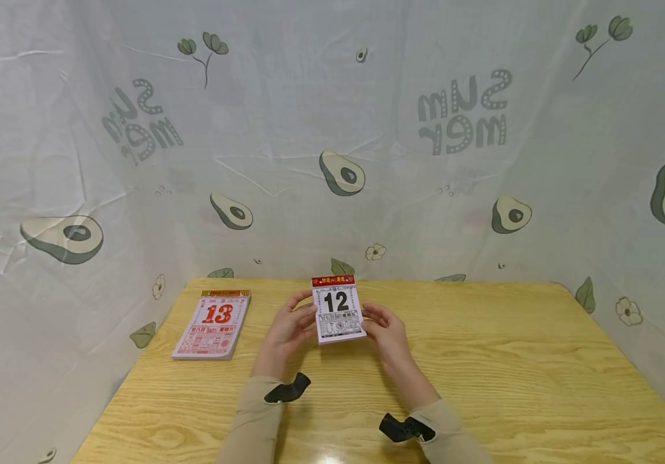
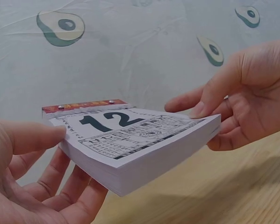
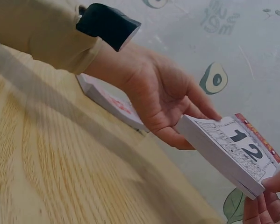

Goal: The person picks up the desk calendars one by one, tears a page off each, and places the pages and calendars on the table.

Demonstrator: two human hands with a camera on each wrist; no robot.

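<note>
A thick tear-off calendar block [image 1: 338, 316] with a red header and a black "12" is held up above the table between both hands. My left hand [image 1: 287, 334] grips its left edge. In the left wrist view, that thumb lies along the top edge and the fingers [image 2: 79, 196] spread underneath. My right hand [image 1: 387, 334] pinches the near right corner, thumb on the top page and fingers below. The calendar's thick white page edges face the left wrist camera. A second tear-off calendar [image 1: 211, 328], with a red "13", lies on the table to the left, apart from both hands.
The wooden table [image 1: 495, 367] has a light yellow grain. White cloth [image 1: 286, 122] printed with avocados and mirrored lettering hangs behind it and along both sides. Black bands [image 1: 289, 390] sit on both beige sleeves.
</note>
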